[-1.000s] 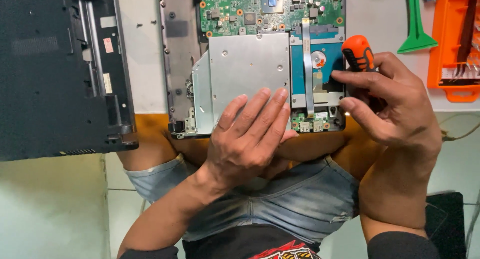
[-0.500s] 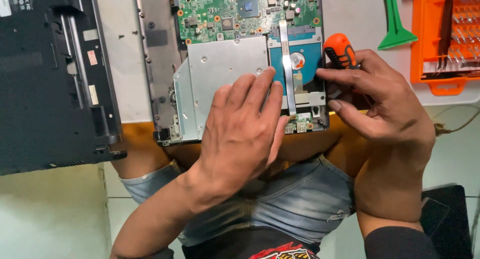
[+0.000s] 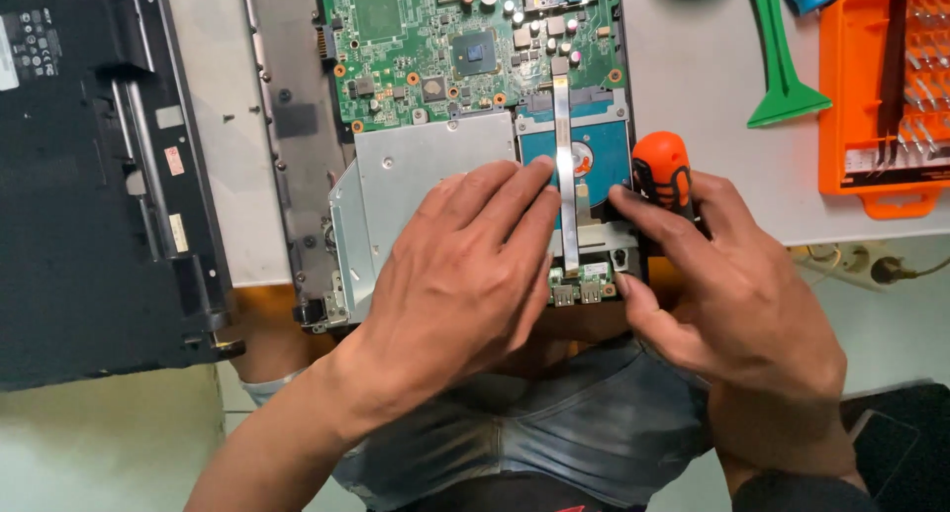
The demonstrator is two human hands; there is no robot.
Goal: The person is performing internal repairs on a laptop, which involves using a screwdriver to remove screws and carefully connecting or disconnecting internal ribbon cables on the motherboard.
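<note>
Here, left hand flat, fingers spread on drive at laptop's near edge; right hand grips screwdriver. Likely unscrewing; next needs tip seated.

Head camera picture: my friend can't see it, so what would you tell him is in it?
A left hand lies flat on an opened laptop's silver drive, while the right hand holds an orange screwdriver. A green circuit board sits above.

A green circuit board dotted with small silver and black parts was seen beside a plain silver drive. An orange-and-black screwdriver was held in the right hand. A green pry tool, an orange case, a black cover and a white tabletop were seen.
</note>
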